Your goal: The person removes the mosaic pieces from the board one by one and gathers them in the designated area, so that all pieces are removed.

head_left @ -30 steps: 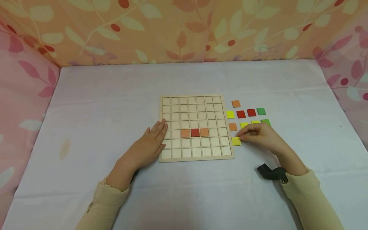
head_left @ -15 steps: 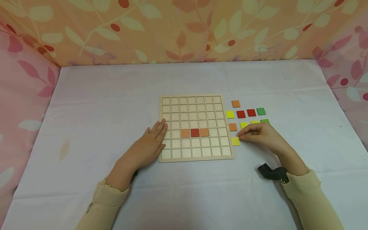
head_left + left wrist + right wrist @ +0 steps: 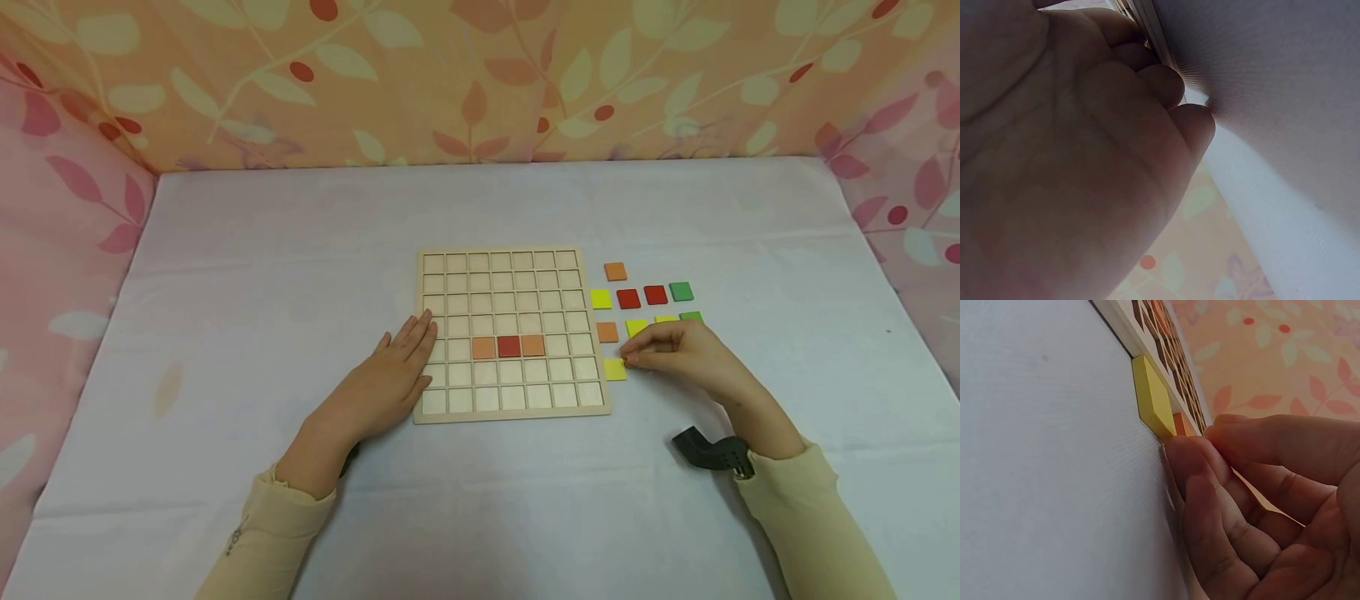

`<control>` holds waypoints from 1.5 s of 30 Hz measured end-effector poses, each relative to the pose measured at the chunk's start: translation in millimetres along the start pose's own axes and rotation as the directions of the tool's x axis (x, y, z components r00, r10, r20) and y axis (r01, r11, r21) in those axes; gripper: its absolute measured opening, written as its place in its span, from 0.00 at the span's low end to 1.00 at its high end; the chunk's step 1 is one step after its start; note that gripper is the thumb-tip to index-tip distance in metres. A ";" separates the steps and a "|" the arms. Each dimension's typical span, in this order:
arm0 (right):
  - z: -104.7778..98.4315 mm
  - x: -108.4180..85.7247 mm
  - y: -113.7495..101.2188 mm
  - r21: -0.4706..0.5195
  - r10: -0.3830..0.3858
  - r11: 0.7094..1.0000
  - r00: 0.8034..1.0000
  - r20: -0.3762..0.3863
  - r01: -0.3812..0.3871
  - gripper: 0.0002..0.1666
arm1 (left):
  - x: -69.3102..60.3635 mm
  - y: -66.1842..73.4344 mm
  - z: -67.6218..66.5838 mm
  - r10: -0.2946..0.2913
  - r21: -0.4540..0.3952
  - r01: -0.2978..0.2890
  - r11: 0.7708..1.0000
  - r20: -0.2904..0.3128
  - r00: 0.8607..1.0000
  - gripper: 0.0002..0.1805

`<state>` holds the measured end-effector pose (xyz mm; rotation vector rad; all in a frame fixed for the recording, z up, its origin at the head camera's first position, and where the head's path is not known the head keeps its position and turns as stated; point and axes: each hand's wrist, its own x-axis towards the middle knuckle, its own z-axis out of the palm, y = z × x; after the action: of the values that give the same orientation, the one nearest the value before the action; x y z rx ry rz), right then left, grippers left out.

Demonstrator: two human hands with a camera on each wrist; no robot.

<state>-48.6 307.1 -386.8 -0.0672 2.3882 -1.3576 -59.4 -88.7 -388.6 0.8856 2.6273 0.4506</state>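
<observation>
A wooden grid board [image 3: 517, 419] lies on the white table, with two orange tiles [image 3: 483, 347] and a red tile [image 3: 509, 346] in one row of its cells. Resting at its left edge, my left hand [image 3: 386, 383] has its fingers extended; the left wrist view shows the palm and the board's side. My right hand [image 3: 686, 358] pinches the right edge of a yellow tile [image 3: 614, 369] with its fingertips. That tile lies flat beside the board's right edge. In the right wrist view the fingers cover one end of the yellow tile [image 3: 1152, 397].
Right of the board lie loose tiles: orange [image 3: 616, 272], yellow [image 3: 601, 299], red [image 3: 628, 298] and green [image 3: 681, 291], plus several more partly behind the right hand. A black device [image 3: 708, 450] sits at the right wrist. Patterned cloth [image 3: 480, 83] stands behind the table.
The yellow tile at the right fingertips has slid very slightly left toward the board, and the right hand shifted a little with it. The left hand stays in place.
</observation>
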 end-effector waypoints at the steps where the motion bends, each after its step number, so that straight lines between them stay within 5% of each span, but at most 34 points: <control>1: -0.2 0.4 -0.3 -0.003 -0.001 1.000 1.000 0.002 0.001 0.10 | -0.2 0.0 -0.2 -0.002 0.000 0.002 1.000 -0.001 1.000 0.35; 16: -0.8 7.0 -23.1 0.014 -0.044 0.999 0.999 0.004 0.044 0.12 | -0.9 0.2 -1.6 -0.001 -0.003 0.001 1.000 -0.009 1.000 0.34; 31: 35.1 52.8 -63.7 0.050 -0.138 0.990 0.980 0.147 0.132 0.07 | 4.0 1.7 -0.5 0.003 0.003 -0.003 1.000 0.005 1.000 0.34; 45: 66.6 77.3 -85.3 0.071 -0.236 0.972 0.941 0.243 0.225 0.05 | -0.3 2.3 -1.3 -0.018 -0.004 0.018 1.000 0.012 1.000 0.34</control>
<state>-108.8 189.7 -369.8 -0.4923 2.1907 -1.4065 -58.5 -87.3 -386.4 0.8605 2.6207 0.4448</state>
